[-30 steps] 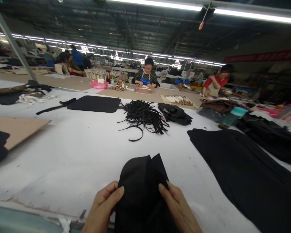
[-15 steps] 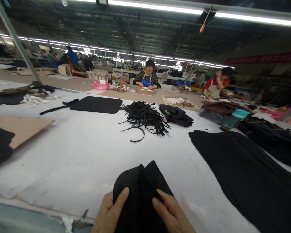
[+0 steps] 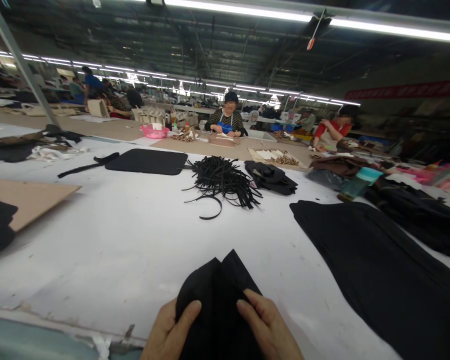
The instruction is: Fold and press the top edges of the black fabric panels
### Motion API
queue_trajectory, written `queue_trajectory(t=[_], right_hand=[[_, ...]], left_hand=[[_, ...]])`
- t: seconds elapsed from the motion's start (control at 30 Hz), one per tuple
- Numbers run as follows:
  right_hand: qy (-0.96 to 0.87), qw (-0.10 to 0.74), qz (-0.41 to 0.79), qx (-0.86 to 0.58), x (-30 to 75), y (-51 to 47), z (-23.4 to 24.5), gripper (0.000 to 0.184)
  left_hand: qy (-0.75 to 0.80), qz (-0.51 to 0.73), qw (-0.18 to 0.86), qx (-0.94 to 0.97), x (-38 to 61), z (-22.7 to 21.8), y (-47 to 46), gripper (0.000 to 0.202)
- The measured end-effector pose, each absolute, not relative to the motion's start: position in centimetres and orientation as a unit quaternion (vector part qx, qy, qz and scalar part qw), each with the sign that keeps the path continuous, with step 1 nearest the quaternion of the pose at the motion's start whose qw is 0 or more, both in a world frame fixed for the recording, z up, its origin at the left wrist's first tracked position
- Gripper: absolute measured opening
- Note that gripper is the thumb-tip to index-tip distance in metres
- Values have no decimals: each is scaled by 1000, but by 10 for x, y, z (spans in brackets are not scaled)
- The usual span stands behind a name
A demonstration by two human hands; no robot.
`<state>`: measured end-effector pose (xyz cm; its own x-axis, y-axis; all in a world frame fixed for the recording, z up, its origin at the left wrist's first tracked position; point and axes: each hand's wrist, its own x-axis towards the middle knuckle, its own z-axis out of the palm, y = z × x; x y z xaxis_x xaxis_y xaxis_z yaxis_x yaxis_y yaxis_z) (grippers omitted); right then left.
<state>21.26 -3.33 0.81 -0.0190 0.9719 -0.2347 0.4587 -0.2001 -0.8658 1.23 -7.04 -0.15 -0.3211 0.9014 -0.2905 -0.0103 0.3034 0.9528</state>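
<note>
A folded piece of black fabric (image 3: 218,300) stands between my hands at the near edge of the white table. My left hand (image 3: 174,327) grips its left side, thumb on the near face and the other fingers hidden behind. On the right side my right hand (image 3: 267,320) pinches a fold between thumb and forefinger. Two peaks of the fabric rise above my thumbs, one rounded and one pointed. Its lower part runs out of the picture.
A heap of black strips (image 3: 221,180) lies ahead, beside a flat black panel (image 3: 146,161) and small black pieces (image 3: 272,177). Stacked black panels (image 3: 375,270) spread on the right near a teal-lidded bottle (image 3: 360,184). A tan board (image 3: 33,197) is left. Co-workers (image 3: 227,117) sit beyond.
Both hands keep their hold on the black fabric, and its peaks have shifted slightly left. The view has turned a little. At the right, a co-worker's raised hand has come down toward the shoulder.
</note>
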Motion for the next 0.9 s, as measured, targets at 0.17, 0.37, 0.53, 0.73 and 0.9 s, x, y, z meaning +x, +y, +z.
queue_trajectory(t=[0.17,0.37,0.53,0.73,0.9], right_hand=[[-619,270,406,-616,220,-28,20,38],[-604,338,326,-644,272,-10,30,38],[-559,366,268,-694,331,-3,35,37],[-565,350,279,-693,337,-3,41,36],[-522,388,422,-631,339,-9,46,35]], left_hand=[[623,476,476,398,4,-1,-65,35],[614,542,492,294,-30,14,-59,34],[634,529,503,257,-82,8,-63,48],[635,494,521,284,-99,14,-64,50],[599,531,573,176,-100,36,-56,54]])
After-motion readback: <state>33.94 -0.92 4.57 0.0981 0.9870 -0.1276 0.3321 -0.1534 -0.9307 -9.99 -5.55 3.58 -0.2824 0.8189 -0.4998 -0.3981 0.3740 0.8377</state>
